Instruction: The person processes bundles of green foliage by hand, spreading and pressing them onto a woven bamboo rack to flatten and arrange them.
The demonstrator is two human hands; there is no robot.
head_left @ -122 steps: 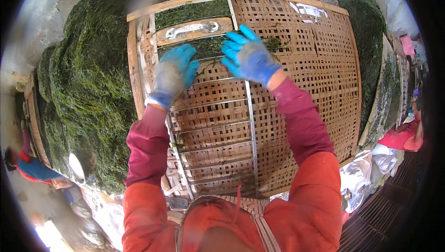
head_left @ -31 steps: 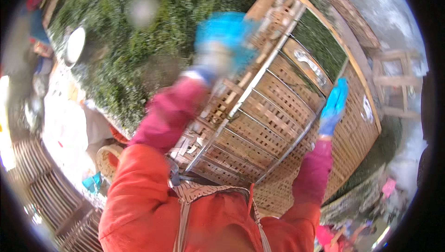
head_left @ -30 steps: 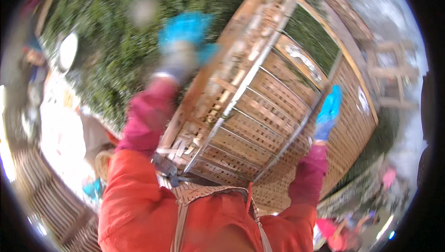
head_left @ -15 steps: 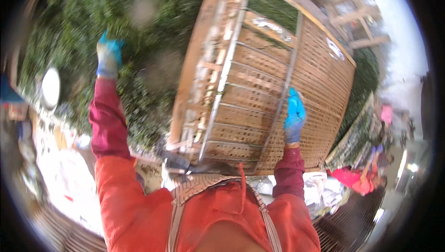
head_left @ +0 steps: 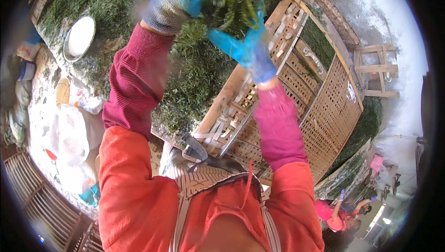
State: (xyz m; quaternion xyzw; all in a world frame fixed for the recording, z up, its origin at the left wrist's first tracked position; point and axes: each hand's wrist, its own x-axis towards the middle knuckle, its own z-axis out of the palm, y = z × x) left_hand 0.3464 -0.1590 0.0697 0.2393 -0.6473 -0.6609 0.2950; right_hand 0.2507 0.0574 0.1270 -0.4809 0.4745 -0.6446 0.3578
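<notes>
A bunch of long green leafy strands (head_left: 238,2), blurred by motion, is raised between my two gloved hands. My left hand (head_left: 183,2), in a blue-and-grey glove, closes on its left side; some fingertips are hidden at the top edge. From below and the right, my right hand (head_left: 252,53) in a blue glove cups the bunch, thumb stretched out to the left. Under them spreads a wide layer of the same dark green leaves (head_left: 194,90). To its right lies a slatted wooden frame panel (head_left: 320,113) with a lattice surface.
A white round basin (head_left: 79,39) sits on the leaves at left. White plastic bags (head_left: 72,136) lie near the left edge. A wooden stool (head_left: 378,69) stands at far right. Another person in pink (head_left: 333,215) is at lower right.
Both hands have come up and together, and a bunch of green strands is now between them. My left hand moved right, my right hand left off the panel. The view has turned.
</notes>
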